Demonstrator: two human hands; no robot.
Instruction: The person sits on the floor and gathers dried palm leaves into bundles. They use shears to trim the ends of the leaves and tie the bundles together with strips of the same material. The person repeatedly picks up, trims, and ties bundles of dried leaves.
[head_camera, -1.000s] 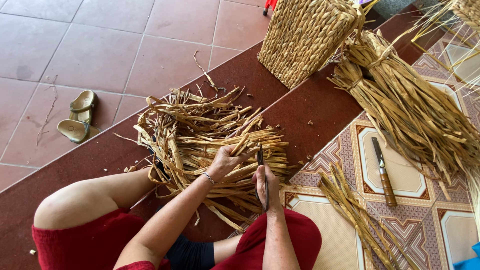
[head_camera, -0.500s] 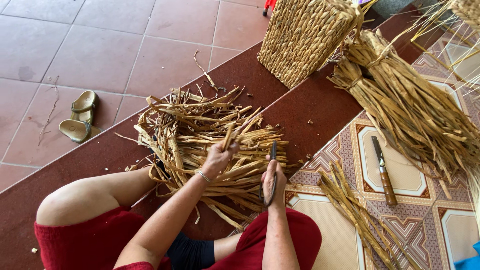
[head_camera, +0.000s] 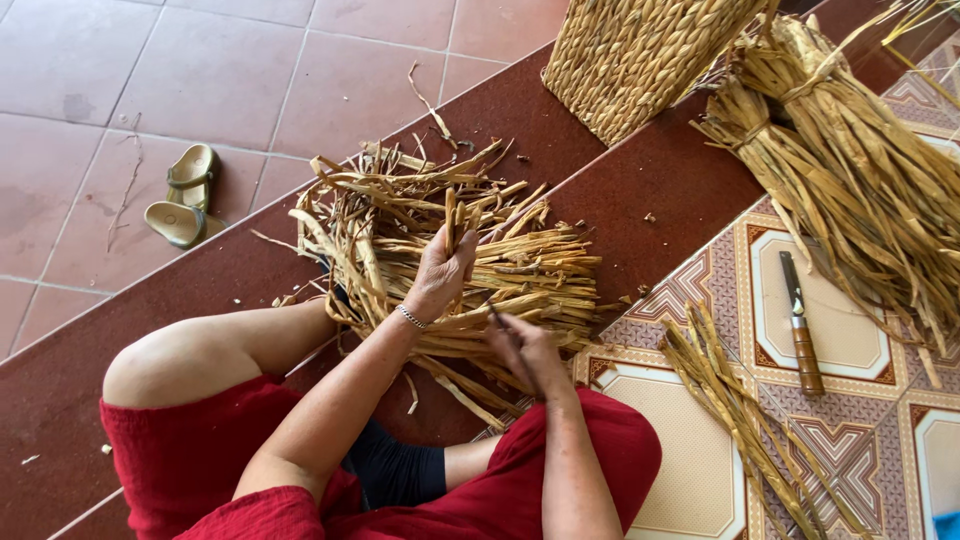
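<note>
On the red step I see the dry strip pile (head_camera: 450, 270) lying across; my left hand (head_camera: 440, 275) grips one upright strip (head_camera: 450, 215), my right hand (head_camera: 525, 345) just beside holds a dark blade (head_camera: 492, 312)

floor: red tiles (head_camera: 300, 80) | dark red step (head_camera: 660, 180) | patterned tiles (head_camera: 850, 330) | light: daylight

I see a dried straw strip (head_camera: 452, 222), tan and flat, standing nearly upright in the left hand (head_camera: 440, 275). A thin dark blade (head_camera: 492, 310) sits in the right hand (head_camera: 525, 345), low over the pile of dried strips (head_camera: 470, 270) on the floor.
</note>
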